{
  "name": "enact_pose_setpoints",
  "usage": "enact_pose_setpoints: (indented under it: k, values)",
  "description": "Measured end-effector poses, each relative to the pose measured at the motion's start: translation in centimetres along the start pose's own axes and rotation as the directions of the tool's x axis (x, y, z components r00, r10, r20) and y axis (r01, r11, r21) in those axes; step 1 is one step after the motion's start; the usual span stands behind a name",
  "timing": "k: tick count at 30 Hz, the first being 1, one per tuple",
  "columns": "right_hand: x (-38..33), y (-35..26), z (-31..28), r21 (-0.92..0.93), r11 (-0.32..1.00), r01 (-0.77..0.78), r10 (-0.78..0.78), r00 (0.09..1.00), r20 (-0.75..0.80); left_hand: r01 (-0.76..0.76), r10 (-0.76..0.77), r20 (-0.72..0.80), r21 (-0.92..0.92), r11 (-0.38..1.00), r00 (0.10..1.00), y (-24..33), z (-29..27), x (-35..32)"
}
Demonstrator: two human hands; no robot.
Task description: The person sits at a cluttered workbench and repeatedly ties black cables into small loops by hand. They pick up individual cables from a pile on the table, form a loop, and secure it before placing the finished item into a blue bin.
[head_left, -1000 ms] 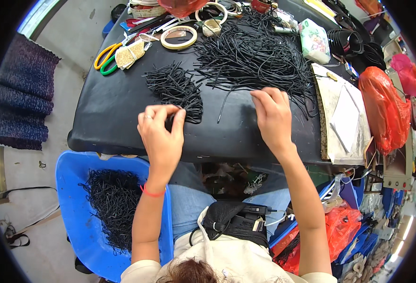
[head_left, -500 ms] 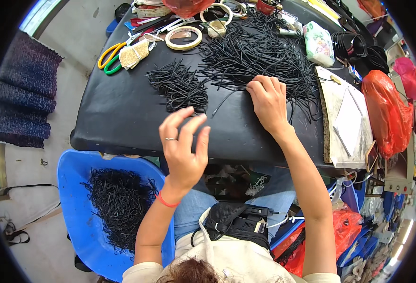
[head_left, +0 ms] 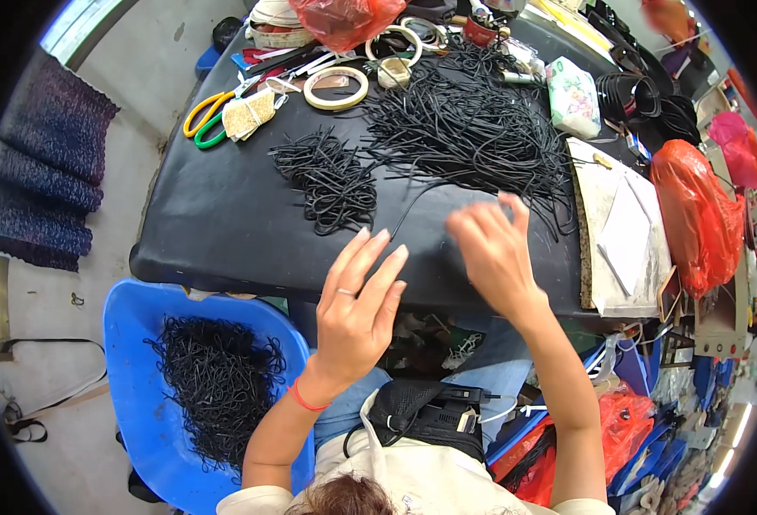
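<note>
blue plastic tub [head_left: 129,343] nearest, at the person's left, a tangle of black cord loops [head_left: 224,386] inside. left hand [head_left: 357,313] by the near edge of the black tabletop [head_left: 215,223]: fingers outstretched, slightly spread, no hold on anything seen; tips just beside the end of a single black cord [head_left: 407,211]. right hand [head_left: 494,257] blurred, fingers part-bent, somewhat parted; from here i cannot tell if they grip anything. beyond: small cord bundle [head_left: 335,184] at left, larger cord heap [head_left: 473,129] right of it. farther, tape roll [head_left: 336,104]; farthest, red plastic bag [head_left: 348,19].
</note>
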State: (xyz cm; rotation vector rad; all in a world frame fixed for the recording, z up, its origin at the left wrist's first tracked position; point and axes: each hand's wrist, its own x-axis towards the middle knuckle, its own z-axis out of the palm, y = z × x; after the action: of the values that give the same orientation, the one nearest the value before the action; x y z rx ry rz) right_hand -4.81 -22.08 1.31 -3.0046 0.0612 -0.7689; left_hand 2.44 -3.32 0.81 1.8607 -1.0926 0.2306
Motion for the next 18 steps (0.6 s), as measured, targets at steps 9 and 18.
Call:
enact_pose_setpoints:
  k: [9, 18]
  values:
    - [-2.2, -3.9, -2.6, 0.227, 0.974, -0.002, 0.017, 0.998, -0.066, 0.333, -0.254, 0.299, -0.254, 0.908, 0.920, 1.2, -1.3, -1.2]
    - [-1.2, -3.6, -3.3, 0.306, 0.950, -0.058, 0.110, 0.982, -0.154, 0.563, -0.381, 0.427, -0.481, 0.672, 0.820, 1.0, -1.8, -2.5]
